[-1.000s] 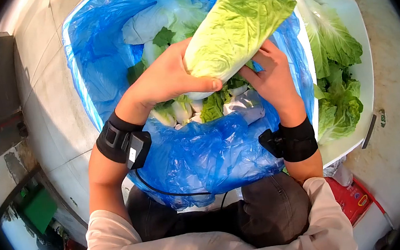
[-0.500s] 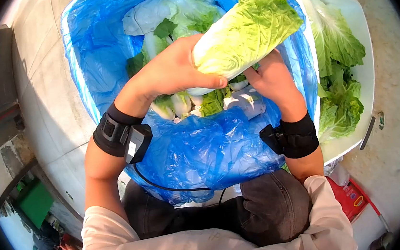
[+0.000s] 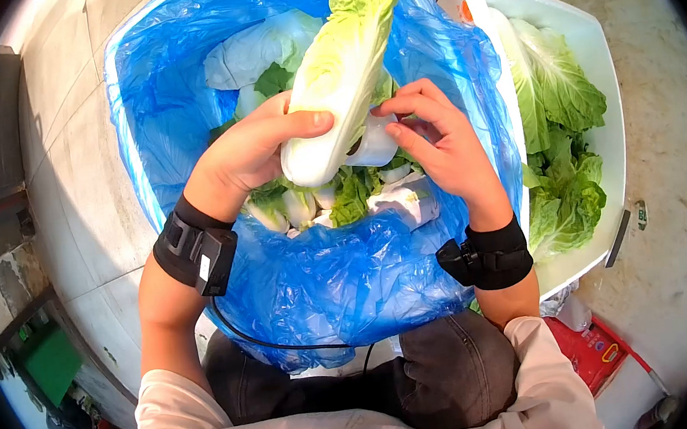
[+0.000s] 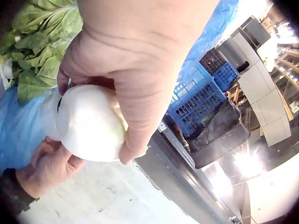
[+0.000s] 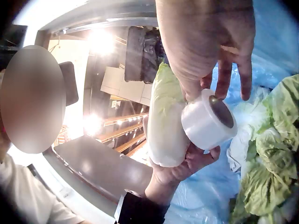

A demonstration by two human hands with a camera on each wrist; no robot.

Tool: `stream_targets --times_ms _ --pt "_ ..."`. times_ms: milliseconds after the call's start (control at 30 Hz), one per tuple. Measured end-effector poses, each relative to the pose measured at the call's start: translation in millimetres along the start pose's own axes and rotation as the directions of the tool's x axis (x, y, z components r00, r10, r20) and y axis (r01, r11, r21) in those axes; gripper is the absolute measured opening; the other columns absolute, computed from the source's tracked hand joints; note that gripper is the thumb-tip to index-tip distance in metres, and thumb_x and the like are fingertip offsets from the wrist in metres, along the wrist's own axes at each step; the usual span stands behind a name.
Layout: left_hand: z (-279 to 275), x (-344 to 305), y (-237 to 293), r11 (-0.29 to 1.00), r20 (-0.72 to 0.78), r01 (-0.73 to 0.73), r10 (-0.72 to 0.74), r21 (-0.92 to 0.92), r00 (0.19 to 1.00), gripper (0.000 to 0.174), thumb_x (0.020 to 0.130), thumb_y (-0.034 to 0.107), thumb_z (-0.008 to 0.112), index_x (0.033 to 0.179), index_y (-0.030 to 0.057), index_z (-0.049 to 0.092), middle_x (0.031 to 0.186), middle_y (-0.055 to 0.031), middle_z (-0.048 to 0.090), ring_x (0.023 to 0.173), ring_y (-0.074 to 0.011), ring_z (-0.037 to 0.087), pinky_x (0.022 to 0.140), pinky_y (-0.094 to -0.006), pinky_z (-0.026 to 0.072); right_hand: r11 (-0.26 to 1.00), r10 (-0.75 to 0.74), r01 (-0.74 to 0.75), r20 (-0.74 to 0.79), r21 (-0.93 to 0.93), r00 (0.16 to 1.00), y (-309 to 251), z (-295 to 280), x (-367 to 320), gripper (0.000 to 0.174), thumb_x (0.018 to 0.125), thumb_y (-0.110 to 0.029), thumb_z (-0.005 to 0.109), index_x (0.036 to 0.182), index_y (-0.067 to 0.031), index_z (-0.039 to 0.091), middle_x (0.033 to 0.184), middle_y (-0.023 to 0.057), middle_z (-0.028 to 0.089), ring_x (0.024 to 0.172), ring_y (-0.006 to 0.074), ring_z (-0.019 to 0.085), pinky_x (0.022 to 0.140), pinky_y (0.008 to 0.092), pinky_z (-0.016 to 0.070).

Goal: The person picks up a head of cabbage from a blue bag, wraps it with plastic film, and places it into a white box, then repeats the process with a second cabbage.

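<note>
A napa cabbage (image 3: 334, 71) with a pale stem end and green leaf tips tilts over the blue-lined container. My left hand (image 3: 254, 144) grips it near the stem end, thumb across the top. Beside the cabbage, in the head view, is a white roll of film (image 3: 374, 144); the right wrist view shows the roll (image 5: 203, 126) with its dark hollow core, left fingertips close under it. My right hand (image 3: 448, 142) pinches the roll's upper edge between thumb and forefinger, other fingers loose. From the left wrist, the cabbage's round white base (image 4: 91, 126) fills the grip.
Blue plastic lining (image 3: 324, 274) covers the container, with several more cabbages (image 3: 404, 200) inside. A white box (image 3: 610, 106) of leafy cabbages (image 3: 558, 78) stands at the right. A red bag (image 3: 584, 352) lies by the right knee. Blue crates (image 4: 198, 100) appear in the left wrist view.
The cabbage has swung left and turned more upright, its leaf end pointing up. The white roll beside it has come into view. My right hand has moved left with its fingers at the roll.
</note>
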State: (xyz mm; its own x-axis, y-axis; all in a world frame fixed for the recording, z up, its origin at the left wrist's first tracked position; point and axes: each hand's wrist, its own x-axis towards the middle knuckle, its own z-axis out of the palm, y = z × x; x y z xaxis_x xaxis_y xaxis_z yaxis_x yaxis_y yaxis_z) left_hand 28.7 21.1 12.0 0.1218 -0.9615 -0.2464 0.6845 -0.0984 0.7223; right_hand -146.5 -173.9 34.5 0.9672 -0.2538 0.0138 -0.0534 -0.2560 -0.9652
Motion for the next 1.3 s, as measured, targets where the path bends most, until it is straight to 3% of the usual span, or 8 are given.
stream_targets --times_ms 100,200,633,833,933,1167,1233,1300 --pt "-3 1 -2 1.0 0.021 0.022 -0.022 -0.007 1.0 0.064 0.089 0.035 0.077 0.136 -0.0027 0.055 0.118 -0.0136 0.069 0.106 -0.0206 0.068 0.091 -0.0326 0.0545 0.943 -0.19 0.186 0.011 -0.277 0.982 1 -4 2 0.016 0.09 -0.004 0.072 0.105 -0.0068 0.075 0.099 0.007 0.061 0.088 0.0208 0.064 0.076 0.0305 0.0524" --pt "-3 3 -2 0.998 0.008 0.062 -0.062 0.0 0.998 0.063 0.09 0.035 0.077 0.136 -0.0025 0.056 0.116 -0.0133 0.07 0.102 -0.0198 0.069 0.088 -0.0317 0.0558 0.909 -0.197 0.197 0.039 -0.366 0.98 -3 -6 0 0.017 0.085 -0.004 0.075 0.101 -0.0076 0.076 0.092 0.006 0.062 0.086 0.0231 0.065 0.073 0.0321 0.0529" --pt "6 3 0 0.98 -0.034 0.196 -0.195 0.028 0.98 0.058 0.092 0.03 0.076 0.135 -0.0033 0.056 0.116 -0.0123 0.07 0.099 -0.0178 0.071 0.084 -0.0309 0.0587 0.836 -0.291 0.314 0.122 -0.451 0.949 5 6 1 0.018 0.084 0.0 0.071 0.102 -0.0044 0.068 0.101 0.0096 0.061 0.092 0.0296 0.064 0.08 0.0374 0.0536" --pt "5 10 -4 0.983 -0.178 0.168 -0.178 -0.07 0.968 0.056 0.094 0.031 0.073 0.136 -0.0021 0.056 0.118 -0.0118 0.07 0.098 -0.0179 0.071 0.083 -0.0308 0.0593 0.919 -0.174 0.211 0.138 -0.333 0.975 1 3 -1 0.009 0.094 0.001 0.062 0.103 0.0001 0.059 0.112 0.0149 0.051 0.097 0.0312 0.059 0.086 0.0371 0.0507" --pt "7 9 1 0.988 -0.187 0.147 -0.155 -0.056 0.97 0.057 0.095 0.032 0.073 0.136 -0.0017 0.056 0.119 -0.0117 0.07 0.099 -0.0178 0.071 0.083 -0.0314 0.0591 0.923 -0.216 0.236 0.098 -0.303 0.971 4 2 0 0.015 0.095 -0.001 0.062 0.111 -0.002 0.061 0.119 0.014 0.05 0.107 0.0298 0.057 0.091 0.0373 0.049" --pt "8 10 -2 0.989 -0.183 0.141 -0.148 -0.053 0.972 0.059 0.094 0.034 0.074 0.137 -0.0007 0.056 0.119 -0.0107 0.069 0.1 -0.0177 0.07 0.083 -0.0324 0.0588 0.984 0.063 -0.047 0.091 -0.171 0.994 7 -1 -7 0.044 0.092 -0.009 0.071 0.134 -0.0065 0.058 0.129 0.0106 0.053 0.123 0.0242 0.055 0.1 0.038 0.0492" --pt "10 10 -3 0.992 -0.193 0.107 -0.119 -0.073 0.974 0.059 0.094 0.036 0.073 0.137 -0.0001 0.056 0.119 -0.0101 0.069 0.1 -0.0177 0.07 0.083 -0.0328 0.0587 0.928 0.286 -0.315 0.162 0.198 0.944 13 5 -6 0.048 0.095 -0.01 0.071 0.14 -0.0062 0.054 0.133 0.0102 0.055 0.121 0.0228 0.058 0.099 0.0358 0.0508" --pt "14 10 -5 0.995 -0.19 0.065 -0.078 -0.076 0.979 0.059 0.094 0.037 0.072 0.137 0.0001 0.056 0.119 -0.0103 0.069 0.1 -0.0185 0.07 0.084 -0.0333 0.0587 0.95 0.22 -0.247 0.151 0.192 0.964 17 6 -3 0.05 0.098 -0.012 0.069 0.144 -0.0052 0.05 0.136 0.01 0.055 0.117 0.02 0.06 0.096 0.0322 0.0514"
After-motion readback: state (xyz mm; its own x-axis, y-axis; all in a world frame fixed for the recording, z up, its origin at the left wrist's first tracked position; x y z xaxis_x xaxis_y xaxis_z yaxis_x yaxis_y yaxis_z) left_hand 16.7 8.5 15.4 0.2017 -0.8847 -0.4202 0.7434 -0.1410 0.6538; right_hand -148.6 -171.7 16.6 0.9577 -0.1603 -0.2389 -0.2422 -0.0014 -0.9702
